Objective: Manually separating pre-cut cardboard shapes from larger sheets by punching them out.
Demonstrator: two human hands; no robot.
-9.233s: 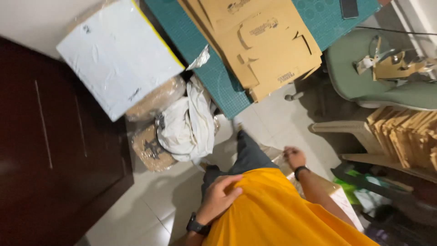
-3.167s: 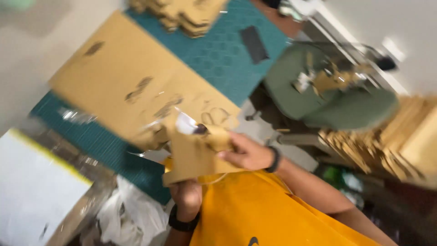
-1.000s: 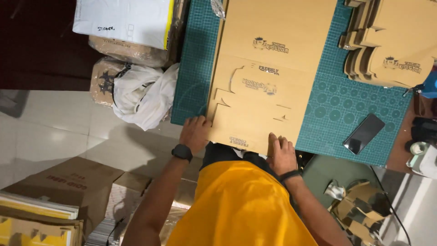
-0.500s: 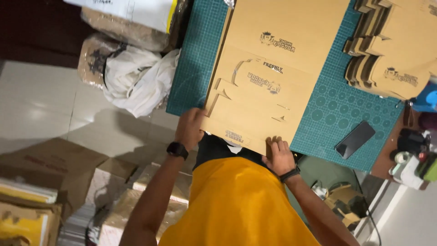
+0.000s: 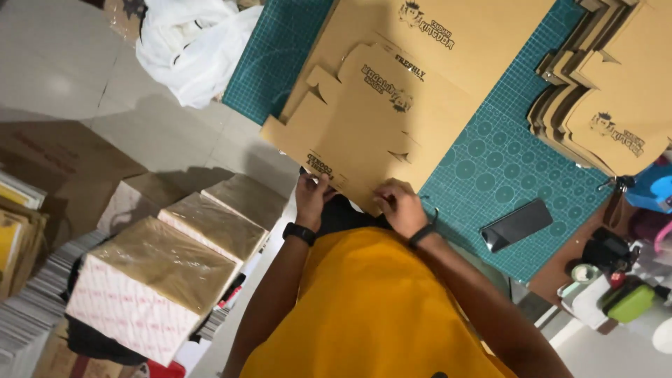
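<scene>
On teal cutting mat [image 5: 490, 164], near edge toward the yellow-shirted body: flat die-cut cardboard blank [image 5: 364, 126], brown, printed, tabs and slots cut, lying on top of a larger cardboard sheet [image 5: 483, 35]. Left hand [image 5: 313, 198] pinching the blank's near edge, thumb over, fingers under; black band at the wrist. Right hand [image 5: 399, 205] closed on the same edge just beside it, fingertips curled onto the card. Blank flat, no crease raised, no flap turned up as far as visible; judged early, folding not begun. Right of the blank on the mat: stack of like blanks [image 5: 602, 119], unfolded, well apart from the hands. Dark phone [image 5: 516, 224] on the mat near the right wrist. Off the mat's left edge, on the floor: white plastic bag [image 5: 196, 42], wrapped bundles [image 5: 154, 273]. No finished boxes seen anywhere near the mat.
</scene>
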